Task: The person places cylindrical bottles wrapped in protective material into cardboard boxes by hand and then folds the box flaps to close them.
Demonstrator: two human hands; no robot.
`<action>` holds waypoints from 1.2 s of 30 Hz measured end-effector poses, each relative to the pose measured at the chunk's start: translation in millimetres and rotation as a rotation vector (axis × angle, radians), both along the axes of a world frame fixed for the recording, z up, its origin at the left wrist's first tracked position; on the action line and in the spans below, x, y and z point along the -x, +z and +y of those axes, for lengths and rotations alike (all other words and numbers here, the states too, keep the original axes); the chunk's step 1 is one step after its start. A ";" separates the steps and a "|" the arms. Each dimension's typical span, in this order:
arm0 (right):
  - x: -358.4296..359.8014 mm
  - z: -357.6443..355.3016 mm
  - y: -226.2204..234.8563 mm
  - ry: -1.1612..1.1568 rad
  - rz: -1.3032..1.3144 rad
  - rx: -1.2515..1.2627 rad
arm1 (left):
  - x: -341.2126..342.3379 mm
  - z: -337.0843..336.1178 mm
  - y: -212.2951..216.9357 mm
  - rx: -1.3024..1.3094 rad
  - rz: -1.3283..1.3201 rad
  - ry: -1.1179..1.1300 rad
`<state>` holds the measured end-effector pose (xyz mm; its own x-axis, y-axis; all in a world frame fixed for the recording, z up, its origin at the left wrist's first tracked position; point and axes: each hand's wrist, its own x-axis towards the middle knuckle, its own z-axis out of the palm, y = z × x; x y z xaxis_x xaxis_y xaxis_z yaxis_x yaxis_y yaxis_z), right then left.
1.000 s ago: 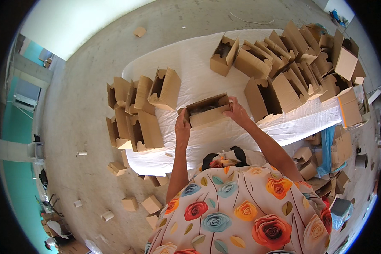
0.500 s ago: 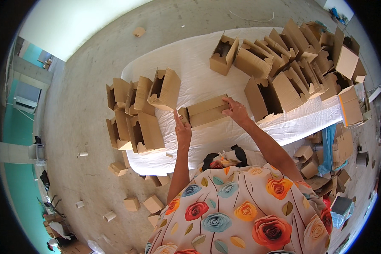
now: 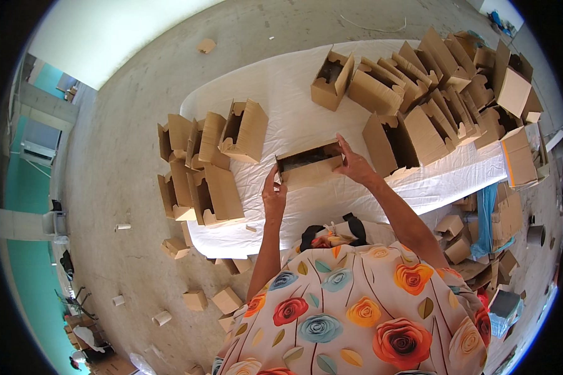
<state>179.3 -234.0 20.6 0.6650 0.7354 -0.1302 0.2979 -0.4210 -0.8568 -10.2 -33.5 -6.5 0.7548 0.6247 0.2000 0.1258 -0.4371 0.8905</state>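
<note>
One bench (image 3: 275, 87), white-covered, carries all of the following. Right boxes (image 3: 424, 137): brown card, crowded in two rough rows, mouths open. Left boxes (image 3: 224, 190): smaller cluster, also open, packed close near the bench's left end.

Box (image 3: 313, 176) between the two groups, on or just over the bench (can't tell which), mouth up, long wall toward the wearer. Inside dark, contents unclear. Judged light; stiff at corners, springier mid-wall. Dry card, so little slip expected, but likely to bow or crease if squeezed in the middle. Best hold: the short ends, close to the corners.

Hands are there. Right hand (image 3: 355, 167) spans the right end, thumb at the near wall, a finger at the far corner. Left hand (image 3: 273, 199) holds the left end, finger and thumb.

Scrap (image 3: 251, 229) of card near the bench's near edge.
</note>
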 end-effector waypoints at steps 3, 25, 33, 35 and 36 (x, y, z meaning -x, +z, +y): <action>1.9 1.4 -7.7 0.000 -0.054 -0.043 | -0.3 -0.3 3.4 -0.003 -0.016 -0.002; -15.2 -0.1 -12.2 0.219 -0.181 -0.047 | 0.1 22.3 -4.7 0.183 0.003 -0.133; -9.4 -12.5 -8.9 0.321 -0.269 -0.033 | -14.8 33.2 9.0 0.723 0.087 -0.031; -8.8 -14.2 -9.5 0.325 -0.270 -0.034 | -17.9 30.9 12.7 0.721 0.100 -0.012; -7.4 -12.6 -7.5 0.329 -0.270 -0.038 | -19.1 30.3 16.1 0.718 0.106 0.001</action>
